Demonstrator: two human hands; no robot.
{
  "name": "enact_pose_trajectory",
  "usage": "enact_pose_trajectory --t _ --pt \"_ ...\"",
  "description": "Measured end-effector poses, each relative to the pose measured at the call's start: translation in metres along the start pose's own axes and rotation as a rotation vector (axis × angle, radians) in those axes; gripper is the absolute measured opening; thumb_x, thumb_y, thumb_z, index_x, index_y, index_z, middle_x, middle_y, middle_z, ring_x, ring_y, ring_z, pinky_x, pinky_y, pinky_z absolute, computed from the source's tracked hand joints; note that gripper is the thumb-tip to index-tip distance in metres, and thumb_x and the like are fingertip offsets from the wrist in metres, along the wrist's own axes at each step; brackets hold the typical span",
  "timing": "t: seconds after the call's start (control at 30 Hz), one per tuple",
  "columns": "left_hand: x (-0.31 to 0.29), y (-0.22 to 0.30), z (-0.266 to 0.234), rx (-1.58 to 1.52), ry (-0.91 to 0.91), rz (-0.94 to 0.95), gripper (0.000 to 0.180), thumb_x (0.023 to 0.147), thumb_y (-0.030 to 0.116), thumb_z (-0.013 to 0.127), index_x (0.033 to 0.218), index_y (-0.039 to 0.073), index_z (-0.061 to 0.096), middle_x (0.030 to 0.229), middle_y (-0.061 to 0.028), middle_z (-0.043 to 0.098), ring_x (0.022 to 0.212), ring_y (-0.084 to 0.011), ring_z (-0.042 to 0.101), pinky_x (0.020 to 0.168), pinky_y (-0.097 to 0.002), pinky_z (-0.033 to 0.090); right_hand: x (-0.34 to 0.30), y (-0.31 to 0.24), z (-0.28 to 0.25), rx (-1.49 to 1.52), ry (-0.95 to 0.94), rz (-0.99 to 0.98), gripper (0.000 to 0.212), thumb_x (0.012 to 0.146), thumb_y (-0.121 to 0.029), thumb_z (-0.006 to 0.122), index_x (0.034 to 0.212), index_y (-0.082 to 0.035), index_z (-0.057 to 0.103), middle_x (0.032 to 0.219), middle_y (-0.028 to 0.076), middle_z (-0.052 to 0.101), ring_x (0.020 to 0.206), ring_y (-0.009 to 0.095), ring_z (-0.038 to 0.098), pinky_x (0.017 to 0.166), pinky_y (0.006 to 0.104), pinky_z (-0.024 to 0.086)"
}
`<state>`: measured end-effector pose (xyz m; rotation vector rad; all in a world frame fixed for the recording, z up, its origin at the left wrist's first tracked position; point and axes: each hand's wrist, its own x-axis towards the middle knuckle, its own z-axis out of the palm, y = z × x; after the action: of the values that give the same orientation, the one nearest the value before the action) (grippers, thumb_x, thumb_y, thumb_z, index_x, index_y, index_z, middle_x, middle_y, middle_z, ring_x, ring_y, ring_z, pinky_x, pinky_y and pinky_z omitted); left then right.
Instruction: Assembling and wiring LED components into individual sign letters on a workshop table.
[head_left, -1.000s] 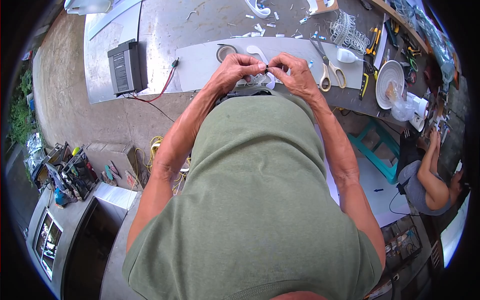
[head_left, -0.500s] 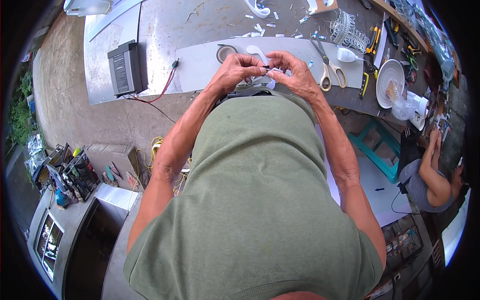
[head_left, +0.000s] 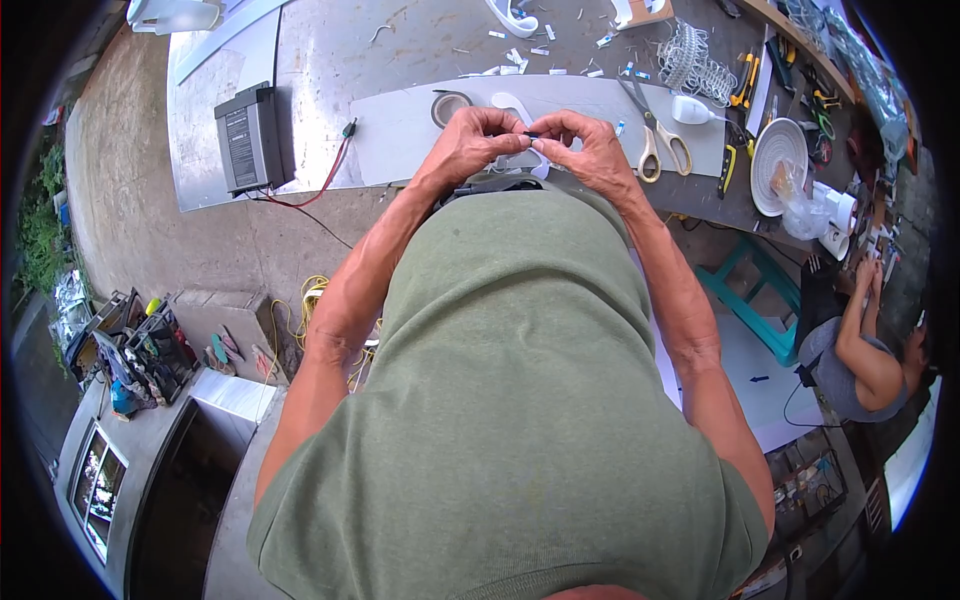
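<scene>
My left hand and my right hand meet in front of my chest, above the near edge of a grey workbench. Between their fingertips they pinch a small dark piece, too small to identify. Both hands curl around it. A white strip lies on the flat grey panel just beyond my fingers. My green shirt hides what is below my hands.
A roll of tape, scissors, a white plate, a wire coil and hand tools lie on the bench. A black box with red and black leads sits left. Another person sits at the right beside a teal stool.
My hands stay together at the bench edge. The fingers shift slightly around the small piece; nothing else has moved.
</scene>
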<state>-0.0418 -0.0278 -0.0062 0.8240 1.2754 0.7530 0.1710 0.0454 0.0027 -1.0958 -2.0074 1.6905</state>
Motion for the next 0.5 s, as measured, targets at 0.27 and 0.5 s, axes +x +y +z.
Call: enact_pose_trajectory --t 0.27,0.5 --pt "-0.0002 0.004 -0.0013 -0.045 -0.046 -0.054 0.025 0.085 0.023 0.082 0.1 0.004 0.076 0.082 -0.0003 0.071 0.072 -0.007 0.058 0.067 -0.0238 0.044 -0.0033 -0.0001 0.0005 -0.009 0.034 -0.006 0.016 0.085 -0.011 0.075 0.099 -0.002 0.074 0.081 0.002 0.071 0.071 0.009 0.06 0.068 0.0277 0.051" --pt "0.0019 0.0032 -0.0013 -0.024 -0.061 -0.104 0.026 0.08 0.02 0.084 0.099 0.005 0.077 0.082 -0.001 0.072 0.073 -0.0074 0.06 0.068 -0.0236 0.045 -0.0059 0.0019 0.0002 0.022 0.006 0.063 0.016 0.087 -0.011 0.071 0.1 -0.002 0.073 0.08 0.002 0.07 0.071 0.009 0.058 0.068 0.028 0.051"
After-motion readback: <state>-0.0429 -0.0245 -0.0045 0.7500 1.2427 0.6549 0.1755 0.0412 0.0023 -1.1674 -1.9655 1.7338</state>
